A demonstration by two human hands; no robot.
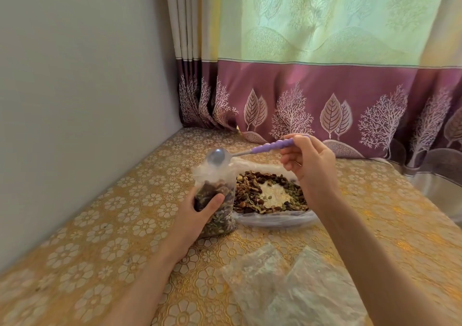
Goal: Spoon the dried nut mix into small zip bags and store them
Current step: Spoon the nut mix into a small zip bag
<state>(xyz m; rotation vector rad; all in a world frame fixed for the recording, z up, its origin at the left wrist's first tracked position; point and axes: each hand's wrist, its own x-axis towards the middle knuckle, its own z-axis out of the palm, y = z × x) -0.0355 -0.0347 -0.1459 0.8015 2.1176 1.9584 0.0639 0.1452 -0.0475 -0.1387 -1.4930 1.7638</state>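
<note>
My left hand (200, 213) grips a small clear zip bag (217, 200) that stands upright on the table, filled most of the way with dark nut mix. My right hand (307, 160) pinches the purple beaded handle of a metal spoon (217, 157). The spoon's bowl hangs over the bag's open mouth, turned over so its back faces me. Just right of the bag lies the nut mix (252, 190) spread in a large open plastic bag (275, 220), with a pale bare patch in its middle.
Several flat empty clear zip bags (287, 283) lie near the front, under my right forearm. The table has a gold floral cover (112, 213). A grey wall (75, 88) runs along the left; a green and purple curtain (325, 88) hangs behind.
</note>
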